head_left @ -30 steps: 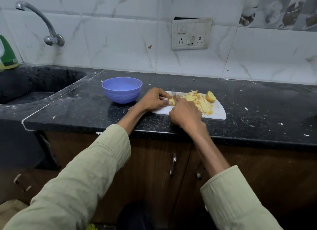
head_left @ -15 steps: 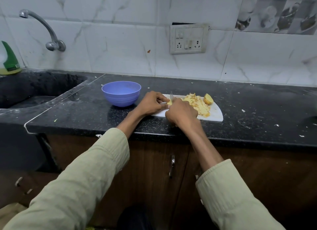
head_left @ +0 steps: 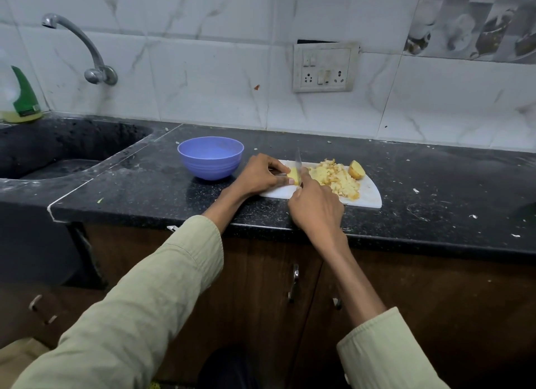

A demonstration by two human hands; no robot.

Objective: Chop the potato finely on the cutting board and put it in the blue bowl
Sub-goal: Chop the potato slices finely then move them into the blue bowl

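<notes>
Since a second ago the knife [head_left: 298, 163] has come up: half a second back only a short bit of blade showed between the two hands, and now the blade stands clear above the potato piece [head_left: 294, 176], tip pointing away from the person. The right hand [head_left: 314, 204] has drawn slightly back toward the front edge of the surface, its knuckles now off the heap of chopped potato [head_left: 336, 178]. The left hand [head_left: 261, 175] has shifted its fingertips on the piece, which shows more of its pale cut face than before.
</notes>
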